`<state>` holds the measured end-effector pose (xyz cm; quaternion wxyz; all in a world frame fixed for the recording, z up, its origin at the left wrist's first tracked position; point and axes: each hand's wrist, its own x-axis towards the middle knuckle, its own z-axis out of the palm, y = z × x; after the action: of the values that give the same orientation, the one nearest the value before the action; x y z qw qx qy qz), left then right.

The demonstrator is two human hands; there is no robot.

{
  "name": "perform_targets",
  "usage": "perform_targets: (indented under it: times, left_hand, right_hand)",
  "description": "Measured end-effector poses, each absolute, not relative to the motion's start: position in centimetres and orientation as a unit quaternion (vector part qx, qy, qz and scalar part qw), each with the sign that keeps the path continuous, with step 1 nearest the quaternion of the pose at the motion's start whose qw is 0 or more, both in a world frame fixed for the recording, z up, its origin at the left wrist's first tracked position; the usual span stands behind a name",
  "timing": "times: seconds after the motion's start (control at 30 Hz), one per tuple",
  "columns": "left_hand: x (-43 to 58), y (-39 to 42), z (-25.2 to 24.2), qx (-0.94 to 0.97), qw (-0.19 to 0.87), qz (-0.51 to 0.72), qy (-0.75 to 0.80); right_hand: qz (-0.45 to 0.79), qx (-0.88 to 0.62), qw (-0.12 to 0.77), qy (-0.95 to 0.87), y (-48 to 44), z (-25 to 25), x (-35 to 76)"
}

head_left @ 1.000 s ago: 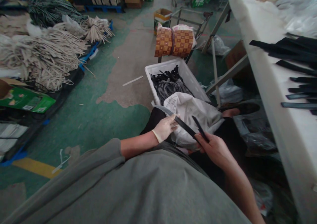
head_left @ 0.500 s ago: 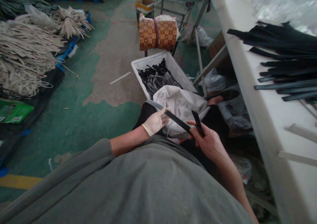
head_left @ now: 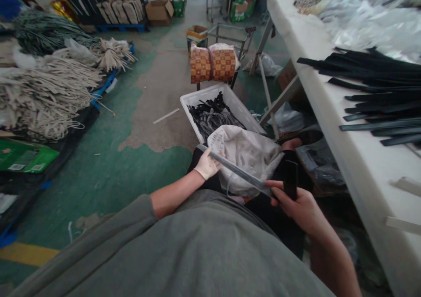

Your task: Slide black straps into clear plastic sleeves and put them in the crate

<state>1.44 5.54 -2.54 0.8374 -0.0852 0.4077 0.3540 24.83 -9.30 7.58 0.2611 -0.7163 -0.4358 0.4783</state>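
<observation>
A long flat strap, grey and shiny along its visible length, stretches slantwise between my hands above my lap. My left hand, in a pale glove, pinches it near its far end. Bare, my right hand grips the near end between thumb and fingers. From that same grip a short black strap end sticks up; whether it belongs to the same strap is hidden. Under the strap lies a whitish cloth sack with writing on it. Just beyond stands a white plastic crate of black and grey strips.
Black straps lie on the white-covered table at my right, near clear plastic bags. Bundled beige cords fill the left side. A checkered roll rests beyond the crate. Below the table are metal legs.
My right hand has moved right and nearer to me, away from my left. The strap between them was mostly black and now shows grey. The view has tilted up slightly.
</observation>
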Motion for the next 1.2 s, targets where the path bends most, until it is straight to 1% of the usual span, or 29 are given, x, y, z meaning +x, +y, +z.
perform_targets:
  times: [0.07, 0.13, 0.2, 0.27, 0.33, 0.37, 0.47, 0.57, 0.7, 0.87, 0.97, 1.03, 1.1, 1.2]
  left_hand:
    - [-0.3, 8.9, -3.1, -0.111, 0.768, 0.452, 0.44]
    - [-1.7, 11.8, -2.9, -0.107, 0.721, 0.522, 0.443]
    - [-2.3, 13.6, -2.0, -0.073, 0.695, 0.568, 0.436]
    - [-2.1, 13.9, -0.9, 0.02, 0.688, 0.584, 0.431]
    - [-1.1, 12.8, -0.1, 0.173, 0.694, 0.552, 0.429]
    - [-0.4, 11.8, 0.2, 0.26, 0.699, 0.515, 0.423]
    - [1.4, 8.2, 0.2, 0.476, 0.705, 0.356, 0.387]
    - [2.5, 5.0, -0.4, 0.622, 0.669, 0.219, 0.343]
    - [3.0, 2.7, -1.6, 0.737, 0.596, 0.122, 0.295]
    - [2.3, 2.3, -1.7, 0.769, 0.573, 0.091, 0.268]
    - [2.3, 2.3, 0.0, 0.766, 0.591, 0.095, 0.232]
    - [3.1, 1.8, 1.7, 0.776, 0.586, 0.117, 0.203]
    - [4.5, 1.1, 3.0, 0.806, 0.54, 0.153, 0.186]
    - [6.7, 0.3, 3.5, 0.865, 0.415, 0.205, 0.195]
  right_hand:
    - [0.48, -0.737, 0.256, -0.401, -11.0, 7.8, 26.2]
    - [0.476, -0.756, 0.25, -0.373, -12.3, 7.5, 27.2]
    - [0.482, -0.764, 0.242, -0.353, -13.0, 6.8, 27.5]
    - [0.495, -0.761, 0.243, -0.343, -13.0, 5.9, 27.3]
    - [0.501, -0.75, 0.265, -0.343, -12.4, 5.5, 26.6]
    - [0.502, -0.741, 0.286, -0.342, -12.0, 5.5, 26.2]
    - [0.527, -0.694, 0.372, -0.319, -10.2, 6.3, 25.3]
    - [0.569, -0.622, 0.458, -0.282, -8.6, 7.2, 25.6]
    - [0.58, -0.548, 0.547, -0.253, -8.4, 7.6, 26.8]
    - [0.567, -0.514, 0.592, -0.253, -10.0, 7.6, 27.6]
    - [0.551, -0.524, 0.597, -0.256, -10.1, 7.6, 26.9]
    - [0.549, -0.535, 0.586, -0.264, -9.6, 7.8, 25.7]
    - [0.549, -0.551, 0.567, -0.271, -9.0, 8.2, 24.2]
    - [0.532, -0.591, 0.541, -0.275, -8.7, 9.4, 22.6]
